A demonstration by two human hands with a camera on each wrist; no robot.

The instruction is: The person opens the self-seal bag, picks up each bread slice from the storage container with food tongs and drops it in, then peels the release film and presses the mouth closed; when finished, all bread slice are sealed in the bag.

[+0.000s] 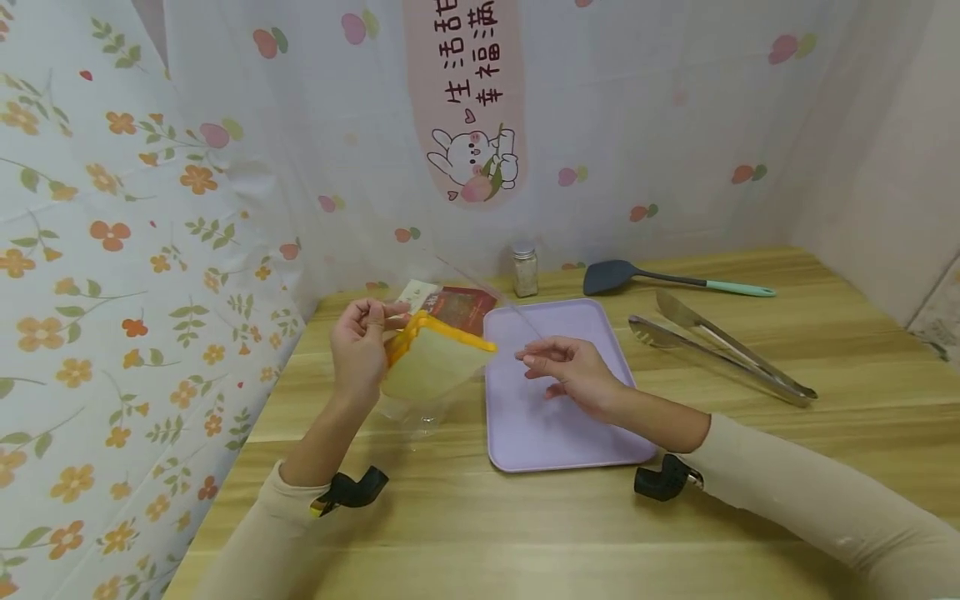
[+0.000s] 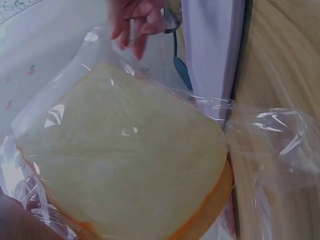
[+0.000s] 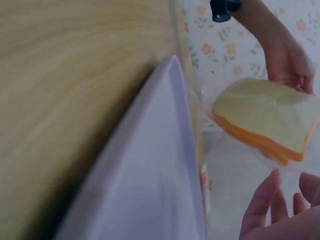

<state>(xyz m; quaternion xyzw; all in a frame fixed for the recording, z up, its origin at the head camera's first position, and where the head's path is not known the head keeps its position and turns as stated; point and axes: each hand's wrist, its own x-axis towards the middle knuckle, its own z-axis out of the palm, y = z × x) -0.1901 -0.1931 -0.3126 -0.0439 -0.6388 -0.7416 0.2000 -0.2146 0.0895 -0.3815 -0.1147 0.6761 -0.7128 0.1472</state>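
Note:
My left hand (image 1: 360, 346) grips a clear plastic bag (image 2: 280, 125) at its left side, above the table. Inside it lie pale bread slices (image 1: 435, 367) with orange crusts, tilted and stacked together. In the left wrist view the bread fills most of the picture under shiny, creased film. My right hand (image 1: 573, 375) is over the purple tray (image 1: 570, 442), its thumb and forefinger close together at the end of the bag's thin pinkish edge strip. Its other fingers (image 3: 260, 200) are spread loosely in the right wrist view.
Behind the bread lies a red packet (image 1: 468, 308), with a small lidded jar (image 1: 526, 271) near the back curtain. To the tray's right are a dark spatula (image 1: 611, 277) with a mint handle and metal tongs (image 1: 720, 350). Floral cloth (image 1: 112, 333) borders the wooden table on the left.

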